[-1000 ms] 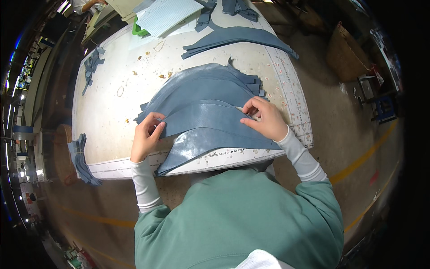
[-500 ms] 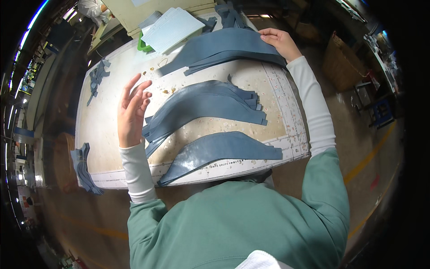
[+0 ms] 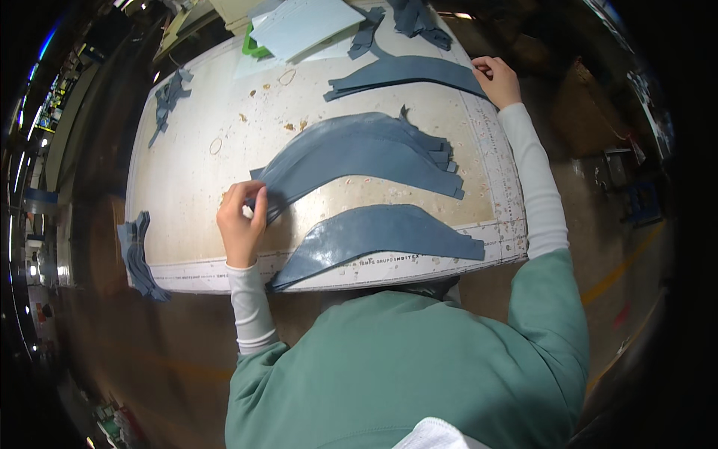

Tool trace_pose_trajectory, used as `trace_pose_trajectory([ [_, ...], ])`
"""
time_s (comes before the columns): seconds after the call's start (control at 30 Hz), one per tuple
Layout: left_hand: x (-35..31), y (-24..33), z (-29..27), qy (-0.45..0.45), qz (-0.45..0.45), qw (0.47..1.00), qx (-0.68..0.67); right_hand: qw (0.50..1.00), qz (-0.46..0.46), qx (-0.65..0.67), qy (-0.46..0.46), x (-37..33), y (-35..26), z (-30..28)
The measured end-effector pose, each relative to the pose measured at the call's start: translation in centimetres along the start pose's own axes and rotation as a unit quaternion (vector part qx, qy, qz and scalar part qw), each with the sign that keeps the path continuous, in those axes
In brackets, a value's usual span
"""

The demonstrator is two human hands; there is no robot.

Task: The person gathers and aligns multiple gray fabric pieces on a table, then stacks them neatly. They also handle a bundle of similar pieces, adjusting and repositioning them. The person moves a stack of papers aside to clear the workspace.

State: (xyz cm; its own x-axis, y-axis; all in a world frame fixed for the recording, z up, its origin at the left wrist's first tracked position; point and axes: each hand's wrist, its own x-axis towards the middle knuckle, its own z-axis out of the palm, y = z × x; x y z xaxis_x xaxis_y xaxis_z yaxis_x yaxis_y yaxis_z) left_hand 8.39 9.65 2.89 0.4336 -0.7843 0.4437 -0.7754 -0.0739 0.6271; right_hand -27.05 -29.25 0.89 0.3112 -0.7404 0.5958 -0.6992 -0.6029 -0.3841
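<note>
The left hand is at the left tip of the middle pile, thumb and forefinger curled toward each other; whether they pinch an edge I cannot tell. The right hand, fingers bent, is at the right end of the far pile; its grip is also unclear. Each hand is at a tip, probably because narrow ends are easiest to catch and separate. The near piece lies to the right of the left hand and closer to the body, apart from both piles, perhaps so that it stays distinct. All curve the same way, likely so that the shapes match when layered. The material is slate blue, smooth and leather-like; the near piece has a pale sheen on its left half, and the middle pile's right ends fan out in steps.
</note>
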Motion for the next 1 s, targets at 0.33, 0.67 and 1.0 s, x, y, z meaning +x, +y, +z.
trace_pose_trajectory([
  [0.33, -0.4, -0.3, 1.5, -0.052, 0.037, 0.991, 0.117, 0.965, -0.119, 0.139, -0.189, -11.8, -15.8, -4.0],
  [0.67, -1.7, -1.7, 0.9, -0.090, -0.078, 0.991, -0.060, 0.972, -0.142, 0.113, -0.146, -14.1, -15.7, -2.9],
  [1.0, -1.1, -0.9, 0.0, -0.116, -0.070, 0.991, 0.019, 0.978, -0.089, 0.109, -0.151, -13.0, -15.7, -2.8],
])
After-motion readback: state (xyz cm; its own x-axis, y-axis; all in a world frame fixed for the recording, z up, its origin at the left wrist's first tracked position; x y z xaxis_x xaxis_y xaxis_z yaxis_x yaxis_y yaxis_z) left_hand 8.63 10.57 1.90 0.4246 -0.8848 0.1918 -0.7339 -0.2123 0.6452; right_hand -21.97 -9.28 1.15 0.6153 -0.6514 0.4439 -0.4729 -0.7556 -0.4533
